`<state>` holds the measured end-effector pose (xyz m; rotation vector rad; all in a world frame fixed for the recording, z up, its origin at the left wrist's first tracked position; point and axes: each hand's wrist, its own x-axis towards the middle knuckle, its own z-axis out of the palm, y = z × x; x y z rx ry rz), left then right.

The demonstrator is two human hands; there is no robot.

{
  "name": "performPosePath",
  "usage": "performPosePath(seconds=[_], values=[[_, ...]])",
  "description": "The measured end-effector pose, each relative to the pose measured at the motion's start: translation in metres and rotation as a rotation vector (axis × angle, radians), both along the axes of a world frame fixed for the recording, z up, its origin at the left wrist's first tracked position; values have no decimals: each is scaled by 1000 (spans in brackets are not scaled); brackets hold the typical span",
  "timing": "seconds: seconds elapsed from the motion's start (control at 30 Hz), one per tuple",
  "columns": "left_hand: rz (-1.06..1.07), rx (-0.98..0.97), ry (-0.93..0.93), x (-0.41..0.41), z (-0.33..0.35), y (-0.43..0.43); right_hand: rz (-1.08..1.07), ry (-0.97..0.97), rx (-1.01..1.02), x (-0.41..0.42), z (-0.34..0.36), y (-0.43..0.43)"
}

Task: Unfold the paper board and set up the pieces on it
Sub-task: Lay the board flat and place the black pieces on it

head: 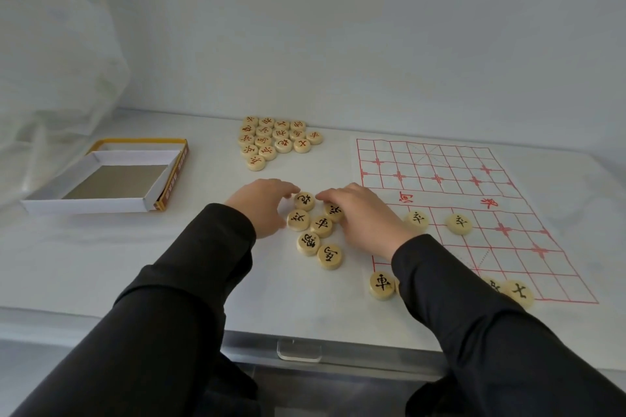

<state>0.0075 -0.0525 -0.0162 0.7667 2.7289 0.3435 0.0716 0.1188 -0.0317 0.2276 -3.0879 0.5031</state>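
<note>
The paper board [450, 166], white with a red grid, lies unfolded on the right of the table. Several black-lettered pieces [321, 226] sit bunched in the middle, left of the board. My left hand [262, 205] arches over the bunch's left side, its fingertips touching the top piece [304, 201]. My right hand [364, 215] covers the right side and pinches a black-lettered piece [333, 210]. On the board stand two black pieces [459, 223] in a row and others at the near edge [382, 284], one partly hidden by my right sleeve.
Several red-lettered pieces [277, 140] lie packed together at the back of the table. An open cardboard box [101, 179] with its yellow-edged lid under it sits at the left. A sheer curtain hangs at the far left. The table's front edge runs just below my forearms.
</note>
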Motion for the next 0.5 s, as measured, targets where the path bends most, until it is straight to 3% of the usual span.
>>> performPosePath(seconds=[0.5], values=[[-64, 36, 185, 9, -4, 33, -170, 225, -105, 14, 13, 26]])
